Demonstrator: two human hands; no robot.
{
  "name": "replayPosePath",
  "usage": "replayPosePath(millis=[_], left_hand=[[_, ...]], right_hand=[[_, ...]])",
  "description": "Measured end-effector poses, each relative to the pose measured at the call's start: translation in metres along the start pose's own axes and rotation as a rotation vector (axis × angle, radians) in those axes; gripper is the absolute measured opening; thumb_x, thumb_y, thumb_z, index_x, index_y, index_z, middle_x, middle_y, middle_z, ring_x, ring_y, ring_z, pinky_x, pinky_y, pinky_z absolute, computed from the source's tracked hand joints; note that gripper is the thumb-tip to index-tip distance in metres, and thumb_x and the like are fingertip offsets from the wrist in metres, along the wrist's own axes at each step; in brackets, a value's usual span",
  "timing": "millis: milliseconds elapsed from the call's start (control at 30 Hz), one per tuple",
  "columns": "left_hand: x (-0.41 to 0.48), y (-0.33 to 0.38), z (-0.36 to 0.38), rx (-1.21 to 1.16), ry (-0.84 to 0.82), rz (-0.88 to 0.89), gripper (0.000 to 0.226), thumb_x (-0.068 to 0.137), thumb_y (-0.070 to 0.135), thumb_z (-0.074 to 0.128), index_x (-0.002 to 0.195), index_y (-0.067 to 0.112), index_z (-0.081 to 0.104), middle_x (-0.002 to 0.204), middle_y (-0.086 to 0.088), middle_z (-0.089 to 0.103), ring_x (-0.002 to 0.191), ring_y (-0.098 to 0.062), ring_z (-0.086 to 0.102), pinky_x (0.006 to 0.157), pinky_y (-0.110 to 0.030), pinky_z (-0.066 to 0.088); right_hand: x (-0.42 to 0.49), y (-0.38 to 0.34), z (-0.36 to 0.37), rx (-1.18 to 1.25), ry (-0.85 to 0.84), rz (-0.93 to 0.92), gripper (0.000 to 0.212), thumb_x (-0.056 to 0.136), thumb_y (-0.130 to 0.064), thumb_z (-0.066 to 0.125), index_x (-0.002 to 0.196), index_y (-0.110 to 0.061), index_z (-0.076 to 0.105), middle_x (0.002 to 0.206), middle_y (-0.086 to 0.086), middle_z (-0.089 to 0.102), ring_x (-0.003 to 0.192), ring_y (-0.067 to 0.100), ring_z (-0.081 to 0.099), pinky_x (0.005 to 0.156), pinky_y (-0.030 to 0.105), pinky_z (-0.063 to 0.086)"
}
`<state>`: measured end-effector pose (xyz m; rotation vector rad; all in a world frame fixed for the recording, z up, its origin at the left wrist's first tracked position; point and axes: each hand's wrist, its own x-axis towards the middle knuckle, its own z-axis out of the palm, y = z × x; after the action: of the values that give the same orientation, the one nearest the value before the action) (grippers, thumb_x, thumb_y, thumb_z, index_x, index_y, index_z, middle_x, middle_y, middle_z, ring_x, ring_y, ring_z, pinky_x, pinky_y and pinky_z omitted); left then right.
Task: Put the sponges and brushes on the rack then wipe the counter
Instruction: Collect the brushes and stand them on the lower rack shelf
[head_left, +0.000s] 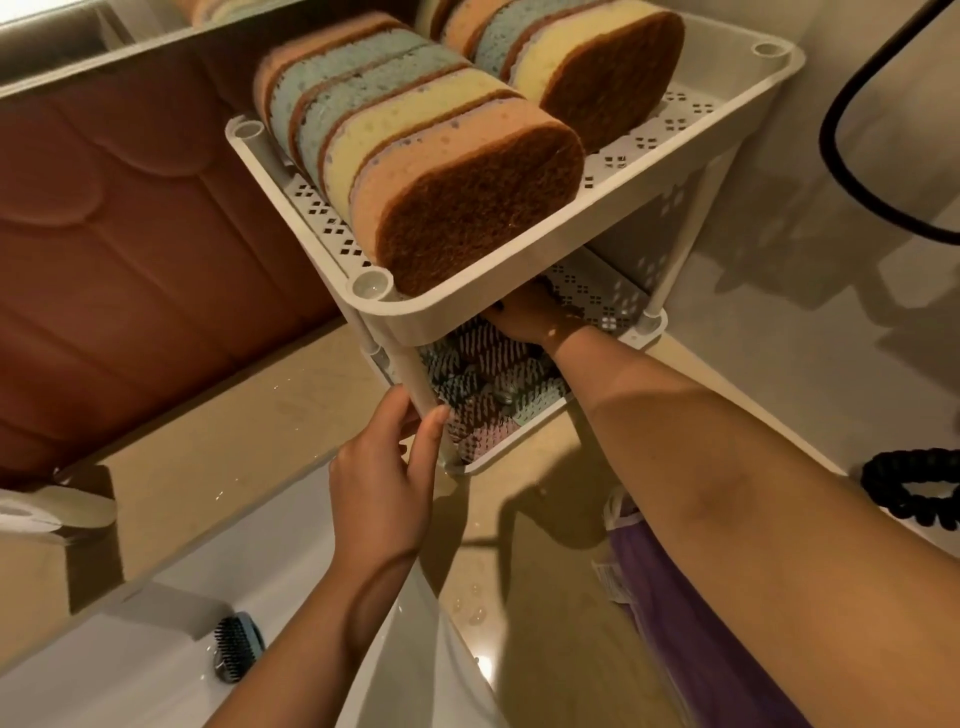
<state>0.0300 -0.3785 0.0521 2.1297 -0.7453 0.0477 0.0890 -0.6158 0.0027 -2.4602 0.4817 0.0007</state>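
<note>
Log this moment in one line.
left hand: grips rack post | right hand: lower tier, fingers hidden | sponges: top tier | brush: in sink

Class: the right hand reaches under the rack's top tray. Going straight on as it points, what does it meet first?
Probably the brushes piled on the lower shelf; the right hand points into them, though the top tray hides its fingertips.
</note>
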Motion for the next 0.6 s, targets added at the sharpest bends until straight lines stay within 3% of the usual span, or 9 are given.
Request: replayPosePath(millis=[133,267,433,533,600], left_hand=[[-0.001,0.004,-0.003,0.006,-0.023,-0.004,0.021,0.091,0.032,0.053,0.105,0.019,0.063,0.089,0.016,0.065,0.082,-0.003,0.063,0.066,-0.016,0.046],[0.0,0.008,-0.004,-0.03,-0.056,-0.031,0.019,0.093,0.029,0.052,0.106,0.02,0.061,0.093,0.013,0.067,0.088,-0.002,0.062,0.071,-0.022,0.05],[-0.003,0.011,-0.005,-0.19,-0.102,-0.244,0.007,0.092,0.025,0.055,0.098,0.021,0.057,0.093,0.012,0.063,0.097,-0.01,0.06,0.074,-0.006,0.042],[-0.014,0.014,-0.009,-0.21,-0.175,-0.404,0.038,0.092,0.029,0.055,0.127,0.015,0.047,0.13,-0.002,0.052,0.121,-0.019,0.049,0.092,-0.025,0.042],[-0.024,0.015,-0.017,-0.202,-0.258,-0.454,0.048,0.092,0.03,0.055,0.135,0.014,0.039,0.138,-0.005,0.044,0.123,-0.022,0.046,0.097,-0.032,0.041]], right_hand=[[-0.008,-0.001,-0.001,-0.044,0.022,-0.023,0.035,0.098,-0.019,0.045,0.13,-0.009,0.051,0.13,0.019,0.055,0.119,0.036,0.051,0.098,0.044,0.043],[-0.024,-0.004,-0.007,-0.107,0.041,-0.034,0.035,0.096,-0.023,0.047,0.129,-0.012,0.054,0.127,0.017,0.058,0.116,0.036,0.052,0.096,0.047,0.044],[-0.053,-0.009,-0.012,-0.117,0.062,-0.027,0.035,0.093,-0.025,0.051,0.126,-0.016,0.058,0.129,0.012,0.057,0.12,0.031,0.051,0.1,0.04,0.043],[-0.073,-0.011,-0.011,-0.094,0.068,-0.04,0.034,0.092,-0.025,0.054,0.124,-0.016,0.059,0.127,0.011,0.059,0.115,0.029,0.055,0.097,0.037,0.046],[-0.089,-0.016,-0.013,-0.109,0.059,-0.024,0.031,0.092,-0.027,0.053,0.121,-0.02,0.06,0.122,0.01,0.062,0.109,0.03,0.058,0.092,0.04,0.049]])
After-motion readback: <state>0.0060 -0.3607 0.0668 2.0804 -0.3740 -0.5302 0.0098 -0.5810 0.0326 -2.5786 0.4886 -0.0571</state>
